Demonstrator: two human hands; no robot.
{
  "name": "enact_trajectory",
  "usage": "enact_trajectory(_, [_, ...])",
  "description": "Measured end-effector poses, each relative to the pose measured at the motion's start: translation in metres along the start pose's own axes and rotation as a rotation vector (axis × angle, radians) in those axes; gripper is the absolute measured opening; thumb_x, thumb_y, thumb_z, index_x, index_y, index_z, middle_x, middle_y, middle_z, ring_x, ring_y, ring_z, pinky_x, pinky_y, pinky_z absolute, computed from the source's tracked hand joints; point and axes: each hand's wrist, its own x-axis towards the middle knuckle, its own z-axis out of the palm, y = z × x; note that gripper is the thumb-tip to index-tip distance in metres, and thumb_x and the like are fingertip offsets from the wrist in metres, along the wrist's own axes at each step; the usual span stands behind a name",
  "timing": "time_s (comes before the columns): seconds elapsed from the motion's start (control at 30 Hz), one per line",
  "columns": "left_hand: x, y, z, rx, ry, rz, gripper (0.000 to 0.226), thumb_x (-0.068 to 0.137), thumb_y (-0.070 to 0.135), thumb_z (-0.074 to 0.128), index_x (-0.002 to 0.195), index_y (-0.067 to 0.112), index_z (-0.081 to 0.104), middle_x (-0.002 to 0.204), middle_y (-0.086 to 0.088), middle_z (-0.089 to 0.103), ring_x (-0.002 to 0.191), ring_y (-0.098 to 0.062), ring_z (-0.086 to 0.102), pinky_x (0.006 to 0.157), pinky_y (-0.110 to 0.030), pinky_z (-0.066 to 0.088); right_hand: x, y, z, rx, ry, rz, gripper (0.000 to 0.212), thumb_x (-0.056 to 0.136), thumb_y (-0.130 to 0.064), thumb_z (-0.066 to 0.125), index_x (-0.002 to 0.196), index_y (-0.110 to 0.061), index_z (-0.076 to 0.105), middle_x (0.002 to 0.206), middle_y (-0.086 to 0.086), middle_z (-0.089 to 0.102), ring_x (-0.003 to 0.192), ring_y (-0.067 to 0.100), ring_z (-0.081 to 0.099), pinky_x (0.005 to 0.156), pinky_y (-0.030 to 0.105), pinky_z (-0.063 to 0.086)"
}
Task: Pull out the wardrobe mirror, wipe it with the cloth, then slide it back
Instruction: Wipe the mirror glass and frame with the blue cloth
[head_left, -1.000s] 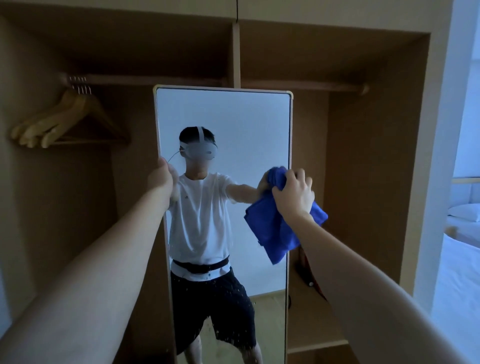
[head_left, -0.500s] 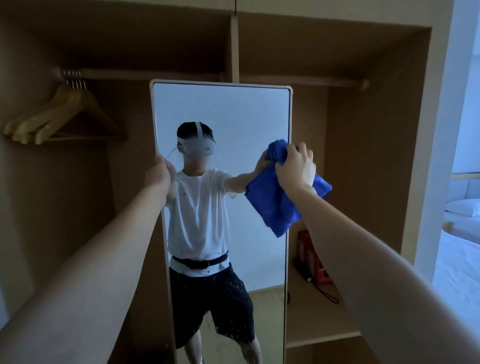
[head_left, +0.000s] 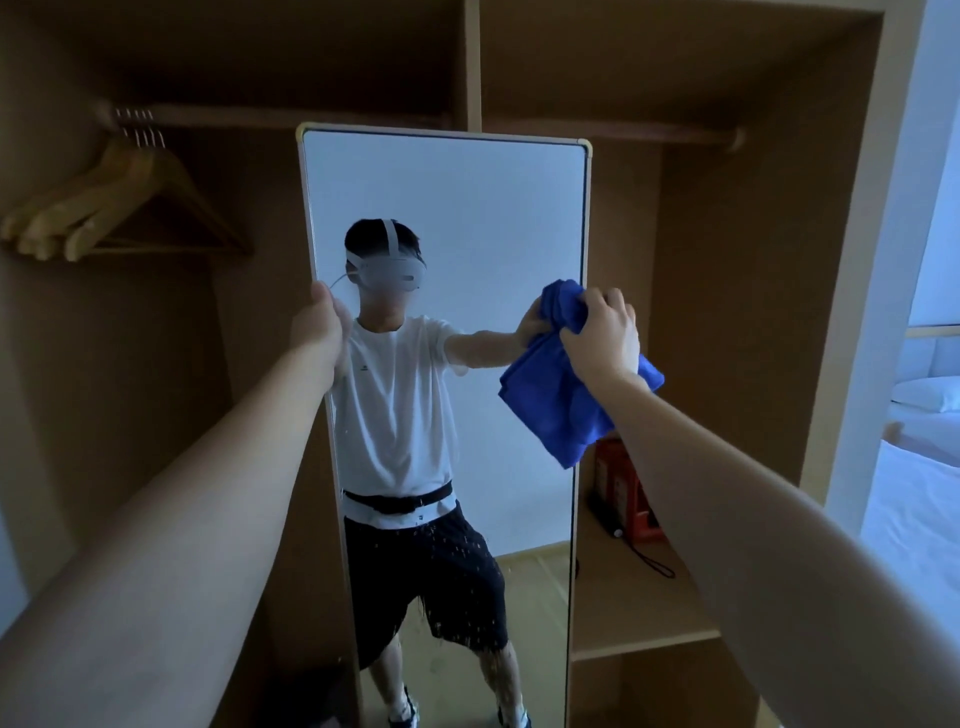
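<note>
Head view shows the tall, rigid, probably fragile mirror (head_left: 447, 218) pulled out of the wardrobe (head_left: 753, 260), left hand (head_left: 322, 332) gripping its frame edge, the sensible hold, right hand (head_left: 602, 338) bunching the soft blue cloth (head_left: 545, 405) against the glass.

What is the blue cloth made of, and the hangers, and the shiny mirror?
The blue cloth looks like soft, matte fabric, maybe microfibre: it bunches and folds in the right hand. The hangers look like pale, smooth wood, though painted plastic is possible. The mirror seems to be polished glass, since it gives a sharp reflection; its thin pale frame could be metal or plastic.
</note>
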Motion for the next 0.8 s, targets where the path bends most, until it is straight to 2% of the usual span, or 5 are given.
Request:
enact_trajectory(0.3, [-0.012,0.001,-0.003,0.109,0.006,-0.018,0.073,0.101,0.064,0.025,0.137,0.008,0.054,0.125,-0.005,0.06,0.118,-0.026,0.058,0.099,-0.035,0.044,-0.075,0.036,0.027,-0.076,-0.168,0.066,0.024,0.079,-0.019,0.063,0.103,-0.019,0.061,0.104,0.0,0.052,0.1,0.025,0.049,0.077,0.042,0.049])
enact_trajectory(0.47, [-0.021,-0.005,-0.008,0.097,-0.022,-0.051,0.077,0.097,0.071,0.028,0.143,0.013,0.049,0.128,-0.001,0.056,0.12,-0.026,0.054,0.105,-0.04,0.038,-0.034,0.015,0.008,0.053,0.018,0.03,0.021,0.082,-0.013,0.056,0.102,-0.017,0.059,0.105,0.0,0.051,0.099,0.023,0.045,0.076,0.038,0.045])
enact_trajectory(0.57, [-0.027,-0.01,-0.012,0.096,-0.058,-0.052,0.07,0.099,0.067,0.031,0.138,0.012,0.053,0.102,0.002,0.057,0.093,-0.016,0.055,0.087,-0.031,0.04,-0.043,0.017,0.019,0.046,-0.011,0.049,0.02,0.083,-0.01,0.055,0.102,-0.015,0.056,0.104,0.002,0.049,0.098,0.023,0.045,0.07,0.037,0.044])
enact_trajectory(0.63, [-0.032,-0.017,-0.015,0.075,-0.077,-0.053,0.069,0.098,0.068,0.033,0.127,0.012,0.059,0.107,-0.003,0.057,0.09,-0.019,0.056,0.081,-0.03,0.042,-0.068,0.029,0.033,0.0,-0.048,0.053,0.021,0.082,-0.013,0.058,0.103,-0.017,0.057,0.102,0.001,0.047,0.098,0.024,0.046,0.069,0.039,0.047])
enact_trajectory(0.8, [-0.042,-0.035,-0.019,0.099,-0.069,-0.065,0.049,0.099,0.066,0.031,0.109,0.022,0.051,0.084,0.003,0.051,0.07,-0.011,0.047,0.086,-0.032,0.038,-0.101,0.042,0.037,-0.088,-0.243,0.083,0.024,0.079,-0.023,0.064,0.103,-0.02,0.06,0.1,-0.004,0.048,0.098,0.023,0.049,0.063,0.033,0.041])
